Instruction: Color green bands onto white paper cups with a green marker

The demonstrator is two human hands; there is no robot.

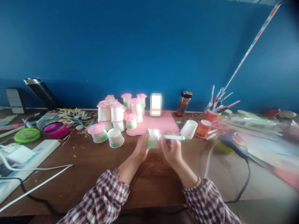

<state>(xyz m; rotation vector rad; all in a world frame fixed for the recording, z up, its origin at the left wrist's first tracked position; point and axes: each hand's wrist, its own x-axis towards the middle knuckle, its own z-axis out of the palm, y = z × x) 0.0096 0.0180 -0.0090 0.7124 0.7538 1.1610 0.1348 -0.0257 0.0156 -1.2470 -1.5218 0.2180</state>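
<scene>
In my left hand I grip a white paper cup that has a pale green patch on its lower side. My right hand is closed round a white marker with a light green end pointing right; its other end meets the cup's side. Just left of my hands stands an upturned white cup, green along its bottom. Beside it are several white cups topped with pink paper cones, such as the cup with a cone. Pink paper lies behind my hands.
To the right sit a plain white cup, a red cup, a pot of sticks and tools and a glue gun. At left are a power strip and cables. A jar stands by the wall.
</scene>
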